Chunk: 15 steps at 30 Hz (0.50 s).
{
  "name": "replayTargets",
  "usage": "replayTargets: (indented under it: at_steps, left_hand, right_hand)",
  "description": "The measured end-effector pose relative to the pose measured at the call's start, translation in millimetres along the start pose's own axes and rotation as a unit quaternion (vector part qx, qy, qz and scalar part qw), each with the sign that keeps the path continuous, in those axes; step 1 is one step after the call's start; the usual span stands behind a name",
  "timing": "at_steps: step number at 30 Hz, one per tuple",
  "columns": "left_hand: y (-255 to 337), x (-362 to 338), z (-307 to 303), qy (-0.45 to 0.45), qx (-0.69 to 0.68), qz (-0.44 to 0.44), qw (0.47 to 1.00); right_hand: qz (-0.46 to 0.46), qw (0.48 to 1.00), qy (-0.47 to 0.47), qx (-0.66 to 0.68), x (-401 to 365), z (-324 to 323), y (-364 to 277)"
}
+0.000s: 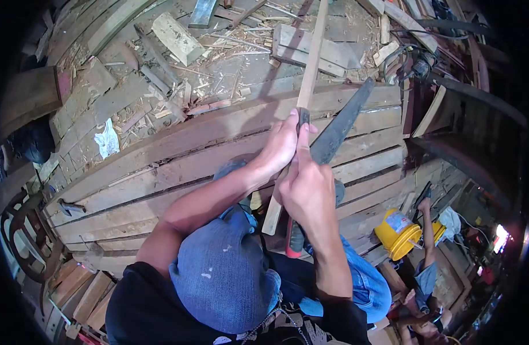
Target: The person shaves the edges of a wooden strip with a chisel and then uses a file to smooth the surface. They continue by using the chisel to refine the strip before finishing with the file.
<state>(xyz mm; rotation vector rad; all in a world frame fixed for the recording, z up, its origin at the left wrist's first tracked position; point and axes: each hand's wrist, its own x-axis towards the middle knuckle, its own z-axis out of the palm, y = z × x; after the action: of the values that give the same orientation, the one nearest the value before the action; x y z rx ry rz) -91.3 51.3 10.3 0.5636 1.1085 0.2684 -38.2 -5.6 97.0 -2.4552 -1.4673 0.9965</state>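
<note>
A long, narrow wooden strip (311, 69) slants across the slatted bench, its near end beside my knee. My left hand (279, 144) is closed round the strip, fingers at its upper edge. A small dark piece (303, 117) lies against the strip at my fingertips; its kind I cannot make out. My right hand (307, 187) grips a handsaw (339, 129), with the dark blade pointing away to the upper right. Below that hand shows a red and black handle (295, 238). The right index finger stretches forward and touches the dark piece.
Wood offcuts (177, 37) and shavings litter the floor beyond the slatted bench (184, 146). A metal clamp-like tool (71, 207) lies at the bench's left. Yellow buckets (398, 233) stand at the right, near another person's leg (428, 230). A corded power tool (419, 66) sits at upper right.
</note>
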Motion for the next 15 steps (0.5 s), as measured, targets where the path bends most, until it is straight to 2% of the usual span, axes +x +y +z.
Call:
replayTargets:
  at_steps: [3,6,7,15]
  left_hand:
    - [2,-2,-2,-0.001,-0.011,0.003,1.000]
    - [1,0,-4,-0.015,-0.061,-0.016,0.998]
    - [4,-2,-5,-0.025,-0.067,-0.046,0.996]
    - [-8,4,-3,-0.022,-0.121,-0.040,0.992]
  right_hand:
    - [-0.009,0.999,-0.036,-0.013,6,-9,0]
    - [-0.010,0.999,-0.037,-0.006,-9,-9,-2]
    - [-0.004,0.999,-0.036,0.013,-13,-10,-3]
    - [-0.009,0.999,-0.019,0.024,-21,-10,-8]
